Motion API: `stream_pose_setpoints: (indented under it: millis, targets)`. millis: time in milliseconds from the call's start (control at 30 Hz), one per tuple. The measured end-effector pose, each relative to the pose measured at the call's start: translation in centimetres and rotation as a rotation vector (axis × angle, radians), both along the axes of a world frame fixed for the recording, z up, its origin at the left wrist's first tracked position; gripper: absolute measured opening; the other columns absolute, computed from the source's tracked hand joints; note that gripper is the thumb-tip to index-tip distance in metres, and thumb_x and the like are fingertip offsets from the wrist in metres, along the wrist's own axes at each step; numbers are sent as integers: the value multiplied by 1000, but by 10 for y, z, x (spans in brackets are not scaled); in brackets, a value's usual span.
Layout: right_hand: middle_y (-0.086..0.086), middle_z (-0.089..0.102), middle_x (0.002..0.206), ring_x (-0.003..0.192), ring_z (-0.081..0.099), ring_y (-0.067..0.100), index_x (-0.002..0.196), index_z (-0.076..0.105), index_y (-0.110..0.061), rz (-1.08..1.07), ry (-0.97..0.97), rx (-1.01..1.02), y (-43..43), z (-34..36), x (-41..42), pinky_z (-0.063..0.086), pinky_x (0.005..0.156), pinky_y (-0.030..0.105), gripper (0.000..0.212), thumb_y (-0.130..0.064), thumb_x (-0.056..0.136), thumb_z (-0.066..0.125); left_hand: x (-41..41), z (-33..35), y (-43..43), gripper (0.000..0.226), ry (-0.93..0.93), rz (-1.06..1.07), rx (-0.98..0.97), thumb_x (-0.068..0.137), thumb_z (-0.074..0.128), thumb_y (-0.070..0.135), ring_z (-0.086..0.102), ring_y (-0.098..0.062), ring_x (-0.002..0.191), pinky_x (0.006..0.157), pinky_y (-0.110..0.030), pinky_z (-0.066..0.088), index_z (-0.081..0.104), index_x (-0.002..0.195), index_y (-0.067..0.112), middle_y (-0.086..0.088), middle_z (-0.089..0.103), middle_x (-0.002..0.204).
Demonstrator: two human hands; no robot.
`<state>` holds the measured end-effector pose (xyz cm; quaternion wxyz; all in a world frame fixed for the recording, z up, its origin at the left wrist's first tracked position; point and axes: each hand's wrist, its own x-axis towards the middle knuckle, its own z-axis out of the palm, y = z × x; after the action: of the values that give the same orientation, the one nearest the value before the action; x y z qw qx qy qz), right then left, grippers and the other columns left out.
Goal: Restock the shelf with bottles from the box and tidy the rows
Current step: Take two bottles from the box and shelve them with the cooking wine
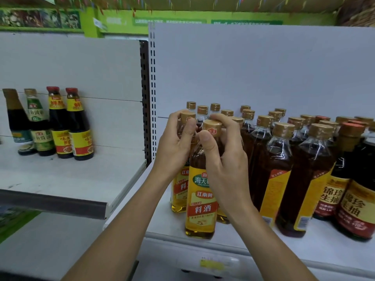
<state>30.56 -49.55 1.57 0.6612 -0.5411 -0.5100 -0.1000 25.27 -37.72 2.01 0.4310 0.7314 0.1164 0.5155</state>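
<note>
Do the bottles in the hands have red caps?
No, the front bottle in the right hand and the rear bottle in the left hand both have gold caps.

Bare shelf [129,201] left of crowded bottles [284,159].

One head-worn wide-angle view — facing forward and slightly down, close to the shelf [243,235]

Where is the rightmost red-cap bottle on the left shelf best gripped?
Probably round its narrow neck, from the front right: the red-cap bottle stands upright, a twin crowds its left, and its right side is free.
</note>
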Motion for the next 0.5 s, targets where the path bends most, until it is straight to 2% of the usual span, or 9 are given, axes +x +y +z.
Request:
stream_pose_setpoints:
  millis: [67,200,300,367,433,500]
  targets:
    - [-33,61,109,106,60,-7,142,47,-19,-22,-20,-13,1,-2,1,44,82,6,46,-39,101,52,-2,-10,-2,38,7,-38,-48,103,46,45,65,3,105,86,-21,56,48,136,28,16,68,113]
    - [-8,60,125,118,57,7,151,38,-19,-80,-58,-55,4,-7,5,48,94,19,54,-43,103,47,-8,-28,-8,48,77,-70,-120,98,40,59,55,1,122,84,-11,50,31,144,46,12,48,143]
    - [-4,52,139,129,46,2,155,34,-18,-135,-80,-84,3,-10,5,38,103,11,58,-45,104,44,-12,-37,-15,64,101,-46,-133,90,36,65,47,-4,132,92,-14,47,19,150,51,10,37,152]
    - [-4,49,142,132,42,3,156,32,-18,-158,-90,-98,2,-12,6,34,105,10,61,-46,103,43,-13,-40,-20,69,95,-60,-145,89,37,62,44,-7,137,95,-16,48,13,153,51,11,32,157]
    - [-6,48,139,132,40,5,157,31,-17,-188,-108,-107,1,-14,6,33,104,10,62,-46,103,43,-14,-40,-23,69,84,-85,-167,90,37,58,45,-3,133,85,-9,51,11,154,49,13,31,158]
    - [-5,48,136,132,39,9,157,30,-15,-230,-142,-121,-1,-17,7,35,106,17,62,-44,104,46,-12,-40,-24,66,79,-102,-202,94,39,55,52,1,124,77,-6,51,13,154,49,13,33,157]
